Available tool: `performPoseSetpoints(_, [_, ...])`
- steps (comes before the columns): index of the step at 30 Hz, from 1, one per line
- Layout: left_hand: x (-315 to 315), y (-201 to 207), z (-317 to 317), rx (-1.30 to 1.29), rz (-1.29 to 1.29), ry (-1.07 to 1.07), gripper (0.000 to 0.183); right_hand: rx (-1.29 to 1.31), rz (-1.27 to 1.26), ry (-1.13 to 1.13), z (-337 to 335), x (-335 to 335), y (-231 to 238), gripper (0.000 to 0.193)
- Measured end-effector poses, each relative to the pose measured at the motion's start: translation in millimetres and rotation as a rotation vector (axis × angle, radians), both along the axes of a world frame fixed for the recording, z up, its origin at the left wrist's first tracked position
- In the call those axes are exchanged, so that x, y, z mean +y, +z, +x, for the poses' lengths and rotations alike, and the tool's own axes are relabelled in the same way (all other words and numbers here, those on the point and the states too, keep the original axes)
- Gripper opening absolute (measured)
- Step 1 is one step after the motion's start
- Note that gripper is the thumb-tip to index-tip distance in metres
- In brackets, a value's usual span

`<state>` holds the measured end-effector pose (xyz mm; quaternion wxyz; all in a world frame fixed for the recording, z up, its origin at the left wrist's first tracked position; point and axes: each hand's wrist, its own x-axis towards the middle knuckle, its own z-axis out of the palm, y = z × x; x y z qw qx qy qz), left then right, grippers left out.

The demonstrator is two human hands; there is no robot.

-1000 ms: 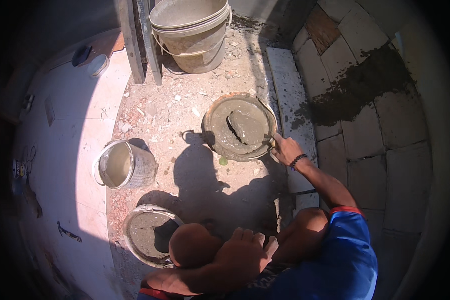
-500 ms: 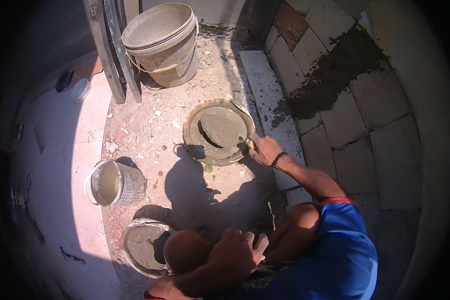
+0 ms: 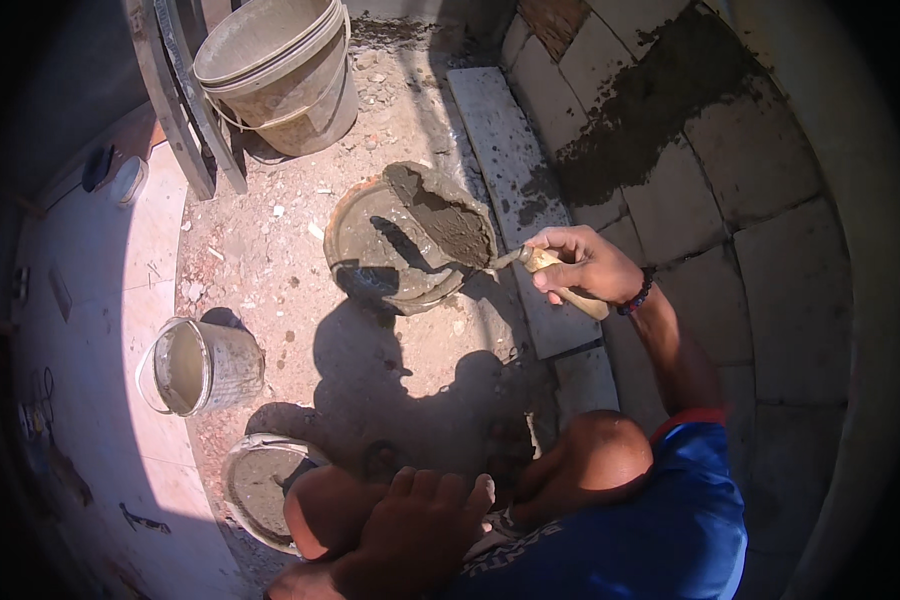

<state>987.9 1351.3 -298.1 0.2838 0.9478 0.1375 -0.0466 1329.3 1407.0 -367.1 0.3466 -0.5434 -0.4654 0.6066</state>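
Trowel raised above mortar | blade toward upper left | long axis diagonal

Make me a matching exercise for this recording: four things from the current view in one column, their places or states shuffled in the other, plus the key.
Things
1. trowel
2. hammer
3. left hand
4. largest bucket

Places or states
A. with nothing visible in its grasp, between the knees
B. gripped by the right hand, loaded with mortar
C. beside the long bars
D. lying on the pale floor, far left

Pairs: 1-B, 2-D, 3-A, 4-C
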Motion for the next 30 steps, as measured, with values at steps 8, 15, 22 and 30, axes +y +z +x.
performPoseSetpoints(8, [-5.5,-22.4,-5.4,-0.057,0.002,-0.016,0.047,-0.799,0.230,-0.942,230.1,-84.1,29.6,0.049])
performPoseSetpoints(15, [6.4,-30.6,7.1,-0.067,0.034,0.008,0.038,-1.078,0.031,-0.257,74.9,-47.2,46.8,0.040])
performPoseSetpoints(22, [-13.1,-32.5,3.2,-0.157,0.078,0.065,0.033,-1.647,0.281,0.205,-23.7,36.5,-19.9,0.023])
performPoseSetpoints(30, [-27.0,-24.1,-14.0,-0.138,0.128,0.121,0.035,-1.510,0.233,0.474,-70.8,112.6,-112.0,0.023])
